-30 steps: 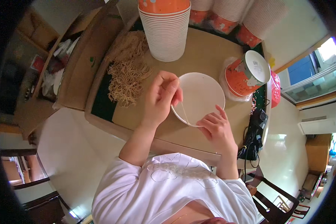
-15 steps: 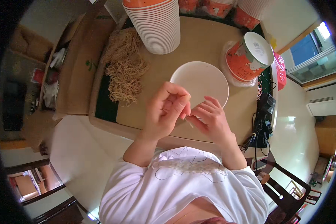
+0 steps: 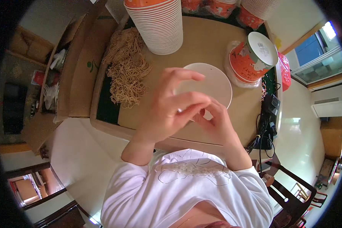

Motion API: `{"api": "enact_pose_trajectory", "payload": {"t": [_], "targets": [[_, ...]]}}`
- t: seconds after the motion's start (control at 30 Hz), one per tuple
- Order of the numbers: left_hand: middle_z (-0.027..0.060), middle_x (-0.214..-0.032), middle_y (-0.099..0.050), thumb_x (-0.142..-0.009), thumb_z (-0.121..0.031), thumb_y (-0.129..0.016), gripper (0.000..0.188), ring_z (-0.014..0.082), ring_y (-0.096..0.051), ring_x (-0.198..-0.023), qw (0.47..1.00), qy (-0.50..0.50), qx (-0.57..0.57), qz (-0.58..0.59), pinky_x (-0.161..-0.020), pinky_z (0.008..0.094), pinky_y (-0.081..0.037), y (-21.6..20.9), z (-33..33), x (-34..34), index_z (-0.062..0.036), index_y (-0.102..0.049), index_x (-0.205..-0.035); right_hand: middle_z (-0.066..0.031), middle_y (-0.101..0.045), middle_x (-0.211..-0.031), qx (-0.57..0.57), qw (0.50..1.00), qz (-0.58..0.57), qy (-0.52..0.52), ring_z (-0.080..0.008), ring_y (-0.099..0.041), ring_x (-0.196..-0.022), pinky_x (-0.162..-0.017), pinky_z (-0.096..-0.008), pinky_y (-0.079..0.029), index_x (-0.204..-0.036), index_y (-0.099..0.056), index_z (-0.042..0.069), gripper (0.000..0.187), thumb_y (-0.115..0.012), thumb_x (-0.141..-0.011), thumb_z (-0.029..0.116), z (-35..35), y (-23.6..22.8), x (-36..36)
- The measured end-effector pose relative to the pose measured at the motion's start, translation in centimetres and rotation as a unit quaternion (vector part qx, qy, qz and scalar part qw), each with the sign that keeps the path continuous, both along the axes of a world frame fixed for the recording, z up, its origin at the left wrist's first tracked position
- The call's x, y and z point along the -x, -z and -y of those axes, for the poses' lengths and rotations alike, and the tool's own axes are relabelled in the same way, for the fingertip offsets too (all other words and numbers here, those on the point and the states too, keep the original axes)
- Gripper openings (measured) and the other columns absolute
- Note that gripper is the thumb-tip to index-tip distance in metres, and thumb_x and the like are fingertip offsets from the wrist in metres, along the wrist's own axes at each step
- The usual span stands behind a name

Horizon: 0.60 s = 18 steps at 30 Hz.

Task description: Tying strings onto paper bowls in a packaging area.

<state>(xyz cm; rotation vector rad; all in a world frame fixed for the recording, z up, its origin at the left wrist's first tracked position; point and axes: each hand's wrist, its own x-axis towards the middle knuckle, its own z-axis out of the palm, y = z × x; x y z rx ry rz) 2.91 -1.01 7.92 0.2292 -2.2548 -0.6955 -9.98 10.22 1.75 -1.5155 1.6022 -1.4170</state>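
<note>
Both of my hands meet above the near rim of the round white paper lid [image 3: 212, 81], which lies flat on the tan tabletop [image 3: 209, 38]. My left hand [image 3: 171, 110] curls, thumb and forefinger pinched toward my right hand [image 3: 216, 121], whose fingertips close in against them; I cannot tell whether anything small is held in the pinch. Held this close over the lid, the fingers seem to be working at something fine together, so I judge the lid waits below as the spot for it.

Left of the lid lies a loose heap of pale dried noodles [image 3: 127, 68] on the tabletop's edge. Behind stands a tall stack of ribbed white paper cups with orange rims [image 3: 157, 24]. To the right, an orange printed cup with a white lid [image 3: 250, 57] lies tilted inside clear plastic wrap. More orange cups [image 3: 212, 7] line the far edge. An open brown cardboard box [image 3: 76, 72] sits at the far left.
</note>
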Motion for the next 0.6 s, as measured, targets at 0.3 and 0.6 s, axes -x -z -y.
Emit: {"api": "enact_pose_trajectory", "payload": {"t": [0.3,0.6], "targets": [[0.0101,-0.098,-0.054,-0.074,0.0,-0.072,0.026,0.0232,-0.053,-0.087,0.959,-0.187,-0.064,-0.202,-0.074,0.0332,-0.041,5.2,-1.3,-0.5,-0.0065,-0.056,-0.095,-0.0027,-0.061,-0.081,0.022,0.921,0.389,0.009,-0.0067,-0.052,-0.071,-0.065,-0.0207,-0.042,-0.093,-0.062,-0.002,0.011,-0.058,-0.092,0.008,-0.1,-0.6,2.2],[0.0025,-0.079,-0.058,-0.072,-0.002,-0.074,0.019,0.0217,-0.055,-0.075,0.982,-0.184,-0.037,-0.008,-0.066,0.0339,-0.042,8.7,-3.0,-4.1,-0.009,-0.062,-0.085,-0.011,-0.06,-0.088,-0.085,0.991,-0.086,-0.058,-0.0276,-0.061,-0.081,-0.071,-0.0346,-0.05,-0.093,-0.063,0.007,0.013,-0.063,-0.081,0.002,-0.2,-1.2,4.0]]}}
